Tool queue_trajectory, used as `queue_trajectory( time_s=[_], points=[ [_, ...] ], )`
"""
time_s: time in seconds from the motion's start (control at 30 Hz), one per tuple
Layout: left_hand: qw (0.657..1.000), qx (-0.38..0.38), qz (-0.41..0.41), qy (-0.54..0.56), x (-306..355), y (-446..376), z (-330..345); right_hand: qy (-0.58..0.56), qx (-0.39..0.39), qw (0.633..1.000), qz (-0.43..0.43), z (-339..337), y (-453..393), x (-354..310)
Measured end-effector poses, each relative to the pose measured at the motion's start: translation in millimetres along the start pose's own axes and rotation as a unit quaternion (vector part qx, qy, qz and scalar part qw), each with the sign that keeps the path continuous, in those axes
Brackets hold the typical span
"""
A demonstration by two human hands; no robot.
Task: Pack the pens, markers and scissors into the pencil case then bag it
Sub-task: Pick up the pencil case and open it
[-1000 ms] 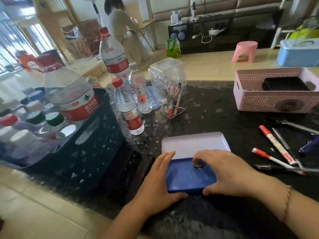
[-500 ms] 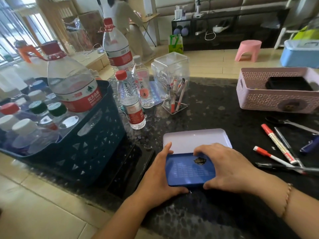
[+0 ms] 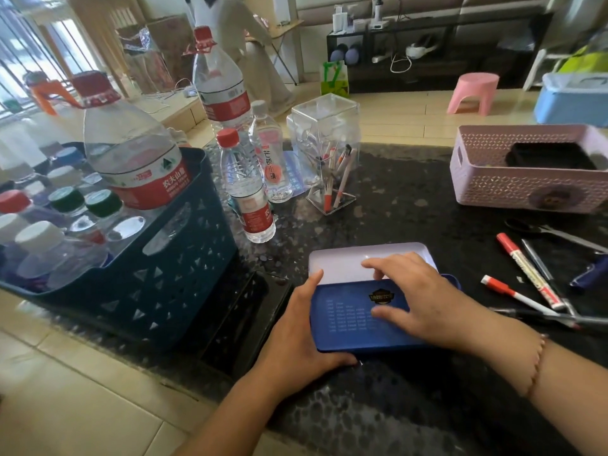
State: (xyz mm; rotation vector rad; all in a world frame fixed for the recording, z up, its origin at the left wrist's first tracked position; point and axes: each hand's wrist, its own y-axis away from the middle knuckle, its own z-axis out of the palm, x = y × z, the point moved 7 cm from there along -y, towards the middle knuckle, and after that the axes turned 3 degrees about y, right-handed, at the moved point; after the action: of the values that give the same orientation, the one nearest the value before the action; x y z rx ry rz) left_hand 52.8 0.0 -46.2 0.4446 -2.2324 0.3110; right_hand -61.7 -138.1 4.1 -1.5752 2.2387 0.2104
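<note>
left hand (image 3: 297, 337) cupped, thumb raised, right hand (image 3: 424, 301) spread flat, fingers extended, both forearms reaching forward

Left hand (image 3: 296, 334) gripping blue pencil case (image 3: 355, 324) edge, right hand (image 3: 424, 301) on lid, markers (image 3: 526, 274) and scissors (image 3: 552, 232) right, pink basket (image 3: 513, 189) behind

Open dark countertop (image 3: 411, 205) lies far of my pencil case (image 3: 358, 320), between the clear pen holder (image 3: 325, 159) and the pink basket (image 3: 526, 172). To the left, small bottles (image 3: 246, 189) and the blue crate (image 3: 158, 258) block passage. To the right, markers (image 3: 526, 268), pens and scissors (image 3: 552, 230) lie scattered.
</note>
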Motion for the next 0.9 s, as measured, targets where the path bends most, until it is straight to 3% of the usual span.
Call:
queue_trajectory(
  time_s=[0.33,0.5,0.63,0.77,0.9],
  points=[
    [1.0,0.015,-0.001,0.001,1,-18,2,-0.017,0.23,0.973,0.031,-50,12,20],
    [1.0,-0.018,-0.013,-0.001,5,-40,2,-0.029,0.191,0.981,0.035,-27,61,15],
    [0.99,-0.077,0.015,-0.12,18,-23,-2,-0.024,0.182,0.981,0.054,11,70,14],
    [0.993,-0.008,0.062,-0.102,42,6,11,0.036,0.227,0.97,0.074,28,64,10],
    [0.95,-0.074,0.097,-0.287,49,11,53,0.135,0.244,0.956,0.092,27,58,9]
  ],
)
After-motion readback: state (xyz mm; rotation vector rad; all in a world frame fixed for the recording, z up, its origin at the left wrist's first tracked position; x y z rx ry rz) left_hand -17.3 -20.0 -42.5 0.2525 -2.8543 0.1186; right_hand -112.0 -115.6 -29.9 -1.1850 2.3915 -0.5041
